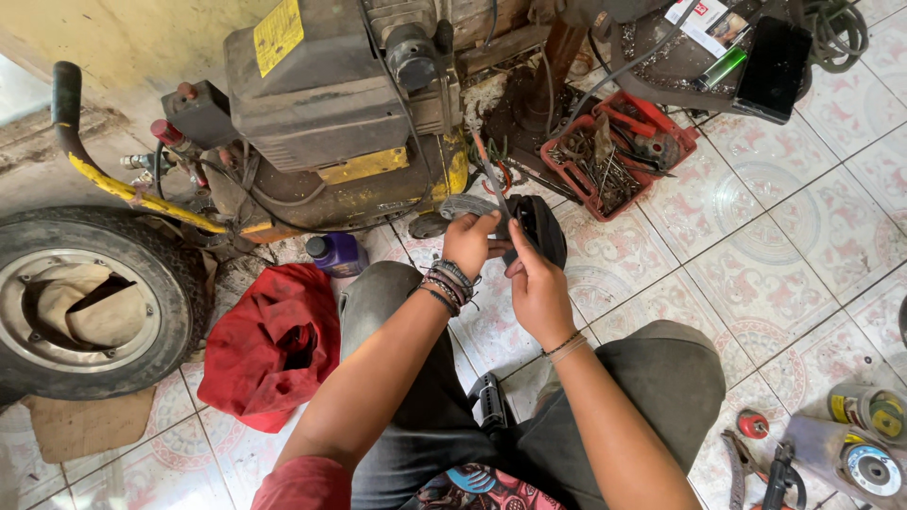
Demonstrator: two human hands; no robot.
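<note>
- Nearest to you, both knees are bent in dark grey trousers, and a small black comb-like part [489, 401] lies on the floor between your legs.
- Low on your right, pliers [739, 460] and round grinding discs [871, 467] rest on the patterned tiles [756, 274].
- Further up, your left hand [470, 243], with a stack of bracelets at the wrist, is closed in a pinch on the near edge of a round black part [539, 227] held up between your knees.
- Your right hand [539, 288] meets it from below, thumb and fingers curled and gripping the same part together with a thin dark tool [494, 184] that slants up past your left hand; exactly how the tool touches the part is hidden by your fingers.
- Just left of your left knee, a crumpled red cloth [272, 342] lies on the floor, touching a small purple bottle [337, 253].
- Beyond the cloth, a tyre on its rim [90, 300] lies flat at the left edge.
- Behind the black part stands a grimy yellow and grey air compressor [326, 113].
- To its right, a red tray [614, 153] holds nails and small tools.
- Farthest away, a dark phone [773, 68] lies near the top right corner.
</note>
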